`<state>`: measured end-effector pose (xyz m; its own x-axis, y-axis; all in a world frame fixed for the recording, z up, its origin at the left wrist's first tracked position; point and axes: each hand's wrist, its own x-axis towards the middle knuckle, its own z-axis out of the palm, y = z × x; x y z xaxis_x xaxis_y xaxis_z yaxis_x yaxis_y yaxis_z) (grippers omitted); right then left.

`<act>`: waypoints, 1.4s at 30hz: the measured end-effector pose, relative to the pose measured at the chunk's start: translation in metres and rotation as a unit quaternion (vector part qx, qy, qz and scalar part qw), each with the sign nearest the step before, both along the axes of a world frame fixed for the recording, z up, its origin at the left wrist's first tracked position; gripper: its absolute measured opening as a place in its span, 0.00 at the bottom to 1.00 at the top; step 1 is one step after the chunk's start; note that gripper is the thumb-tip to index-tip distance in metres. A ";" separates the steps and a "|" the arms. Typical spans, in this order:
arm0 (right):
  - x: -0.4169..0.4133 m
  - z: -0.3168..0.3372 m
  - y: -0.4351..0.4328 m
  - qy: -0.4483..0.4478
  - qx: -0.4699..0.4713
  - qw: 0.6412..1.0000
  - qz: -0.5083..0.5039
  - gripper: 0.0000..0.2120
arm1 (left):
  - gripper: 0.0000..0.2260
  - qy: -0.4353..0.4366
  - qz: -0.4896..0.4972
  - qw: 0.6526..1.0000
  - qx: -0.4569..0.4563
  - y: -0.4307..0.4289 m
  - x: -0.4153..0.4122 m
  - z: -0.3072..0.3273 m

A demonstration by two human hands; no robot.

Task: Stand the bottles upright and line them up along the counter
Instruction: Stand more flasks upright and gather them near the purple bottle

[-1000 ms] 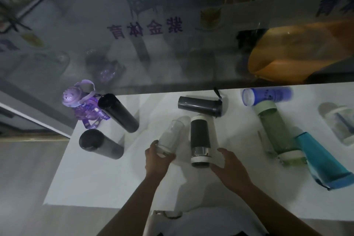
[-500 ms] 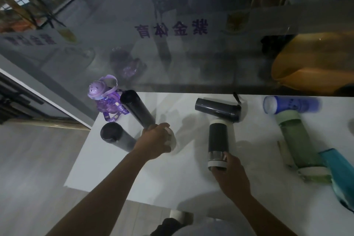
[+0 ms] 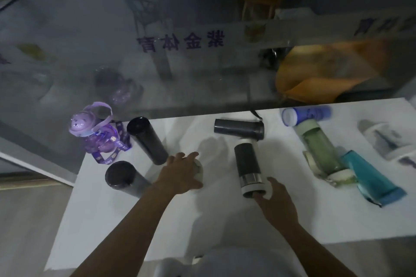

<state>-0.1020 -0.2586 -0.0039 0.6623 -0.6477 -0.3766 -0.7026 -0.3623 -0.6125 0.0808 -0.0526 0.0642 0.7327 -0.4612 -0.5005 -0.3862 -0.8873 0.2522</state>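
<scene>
Far-left corner of the counter: purple kids' bottle upright, two dark tumblers beside it, rear dark tumbler and front dark tumbler, both standing, unchanged from a second ago. Left hand has carried the clear bottle left from the middle and now caps it from above, just right of the front tumbler; a second ago it lay on its side. It looks upright now, so likely the fourth in the row, though the palm covers nearly all of it and I can't confirm the base is flat or the grip released. Right hand has closed in on the black-and-white flask, fingers at its near white end; flask still lying flat mid-counter, probably next to stand. Behind it, grey tumbler with strap lies sideways near the far edge. Right side: blue bottle, green bottle, teal bottle all lying down, untouched. Near the right edge a pale clear container is blurred and partly cut off, orientation unclear. Dim light, motion blur; glass behind reflects clutter
</scene>
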 end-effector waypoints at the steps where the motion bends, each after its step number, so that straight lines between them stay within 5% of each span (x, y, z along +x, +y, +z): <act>1: -0.002 0.002 0.001 -0.005 -0.002 1.000 -0.014 0.32 | 0.42 -0.015 -0.012 1.000 0.000 -0.003 0.002 0.003; 7: -0.028 0.013 0.009 -0.026 -0.010 0.995 -0.095 0.30 | 0.33 -0.128 -0.052 0.958 -0.250 -0.043 -0.027 0.015; 10: -0.050 0.017 0.011 -0.026 -0.023 0.990 -0.137 0.28 | 0.36 -0.019 -0.031 0.937 -0.347 -0.064 -0.059 0.001; 15: -0.081 0.026 0.003 -0.006 -0.019 0.983 -0.181 0.26 | 0.51 0.223 0.128 0.911 -0.323 -0.085 -0.092 -0.051; 23: -0.067 0.017 -0.041 -0.004 0.010 0.993 -0.114 0.23 | 0.54 0.250 0.242 0.885 -0.310 -0.109 -0.081 -0.088; 27: -0.047 0.013 -0.091 -0.001 0.034 0.999 -0.032 0.22 | 0.50 0.307 0.361 0.805 -0.358 -0.133 -0.082 -0.097; 35: -0.016 0.001 -0.163 -0.024 0.079 0.991 0.109 0.25 | 0.40 0.245 0.452 0.784 -0.347 -0.161 -0.101 -0.098; 42: -0.008 -0.022 -0.173 -0.006 0.105 0.966 0.237 0.28 | 0.43 0.084 0.463 0.834 -0.288 -0.145 -0.129 -0.069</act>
<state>-0.1096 -0.4318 -0.0259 0.8709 -0.1804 -0.4572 -0.4805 -0.5089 -0.7143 -0.0477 -0.1981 -0.0050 0.8501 0.0655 -0.5225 0.4815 -0.4985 0.7209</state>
